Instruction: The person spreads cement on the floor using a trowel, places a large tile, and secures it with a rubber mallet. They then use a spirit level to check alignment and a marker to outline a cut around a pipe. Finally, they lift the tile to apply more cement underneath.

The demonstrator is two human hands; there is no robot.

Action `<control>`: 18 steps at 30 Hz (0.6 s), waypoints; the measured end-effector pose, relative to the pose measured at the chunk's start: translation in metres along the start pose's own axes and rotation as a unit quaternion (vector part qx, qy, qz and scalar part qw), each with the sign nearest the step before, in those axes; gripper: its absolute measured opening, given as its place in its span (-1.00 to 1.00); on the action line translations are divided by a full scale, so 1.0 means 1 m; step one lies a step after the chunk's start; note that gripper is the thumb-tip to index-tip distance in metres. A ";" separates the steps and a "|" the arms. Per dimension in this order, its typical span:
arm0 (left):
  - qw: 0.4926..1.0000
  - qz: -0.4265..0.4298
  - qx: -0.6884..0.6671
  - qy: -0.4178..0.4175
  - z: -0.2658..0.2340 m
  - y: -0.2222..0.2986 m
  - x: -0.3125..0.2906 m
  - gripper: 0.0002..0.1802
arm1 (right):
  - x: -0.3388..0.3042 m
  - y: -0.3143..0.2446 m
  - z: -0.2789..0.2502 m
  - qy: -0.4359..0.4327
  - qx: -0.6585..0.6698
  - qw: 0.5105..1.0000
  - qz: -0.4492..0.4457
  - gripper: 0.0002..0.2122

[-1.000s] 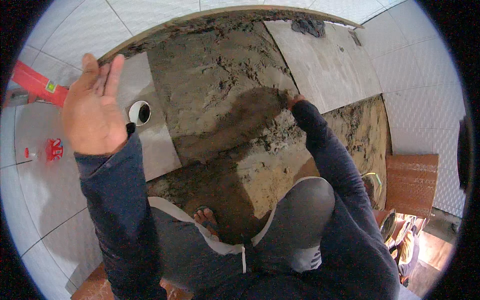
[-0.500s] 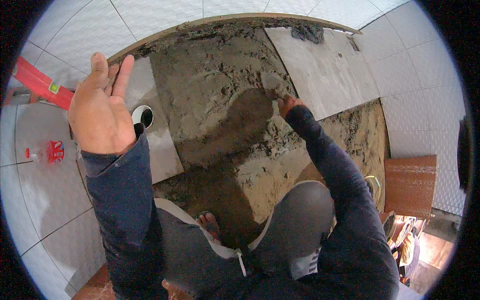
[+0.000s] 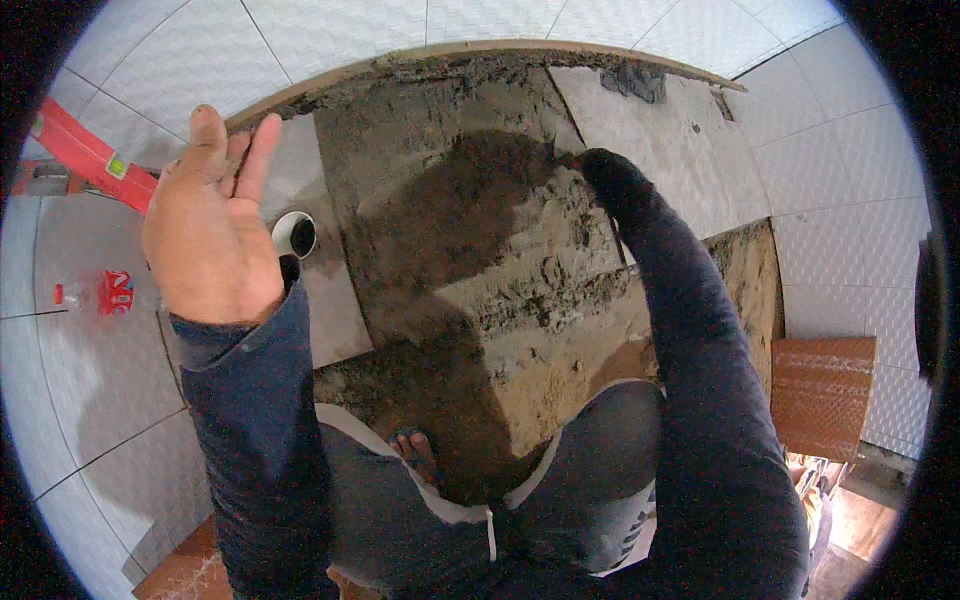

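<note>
My left hand [image 3: 215,225] is raised at the left, palm up, with nothing in it and its fingers apart. Below and beside it lies a grey floor tile [image 3: 335,325] with a white pipe opening [image 3: 294,236] set in it. My right arm reaches forward over the bed of wet mortar [image 3: 410,130]. At its end my right hand [image 3: 573,159] is low over the mortar, near the edge of a second grey tile [image 3: 690,150]. The dark sleeve covers most of that hand; the trowel seen in it earlier is barely visible now.
A red spirit level [image 3: 90,155] leans at the left. A plastic bottle [image 3: 105,292] with a red label lies on the pale tiles there. A crumpled dark bag [image 3: 635,82] rests on the far right tile. A brown patterned tile [image 3: 822,395] stands at the right. My bare foot [image 3: 415,452] is on the mortar.
My right hand has moved farther away and slightly left across the mortar, whose far part looks smoother. My left hand keeps its raised pose. The view has shifted a little.
</note>
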State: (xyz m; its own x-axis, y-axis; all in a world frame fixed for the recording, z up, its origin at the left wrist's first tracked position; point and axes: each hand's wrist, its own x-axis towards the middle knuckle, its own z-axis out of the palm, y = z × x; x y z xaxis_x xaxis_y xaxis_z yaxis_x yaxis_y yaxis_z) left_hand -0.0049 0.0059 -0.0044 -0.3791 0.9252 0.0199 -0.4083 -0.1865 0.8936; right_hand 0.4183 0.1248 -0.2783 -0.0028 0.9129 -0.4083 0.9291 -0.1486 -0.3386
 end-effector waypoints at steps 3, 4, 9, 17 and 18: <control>1.000 -0.011 -0.011 0.007 -0.001 0.003 0.003 -0.70 | -0.035 0.036 -0.016 -0.037 0.136 0.989 0.036 -0.74; 1.000 -0.007 -0.017 -0.001 -0.005 0.002 0.006 -0.70 | -0.047 0.044 -0.018 -0.051 0.191 0.979 0.051 -0.74; 0.999 0.000 0.010 -0.041 -0.020 -0.005 0.017 -0.70 | -0.128 0.084 -0.005 -0.089 0.351 0.926 0.111 -0.77; 0.998 -0.028 -0.052 0.002 0.007 -0.015 0.000 -0.69 | -0.223 0.130 0.028 -0.172 -0.027 0.917 0.359 -0.62; 1.000 0.003 -0.026 0.000 -0.009 -0.003 0.007 -0.71 | -0.222 0.051 0.055 -0.016 -0.096 0.979 0.177 -0.61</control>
State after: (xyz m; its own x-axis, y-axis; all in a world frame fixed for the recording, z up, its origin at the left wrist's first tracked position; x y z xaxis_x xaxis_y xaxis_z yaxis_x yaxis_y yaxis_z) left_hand -0.0138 0.0097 -0.0111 -0.3817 0.9239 0.0261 -0.4484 -0.2098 0.8688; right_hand 0.4455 -0.1063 -0.2519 0.3232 0.8039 -0.4993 0.9266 -0.3761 -0.0057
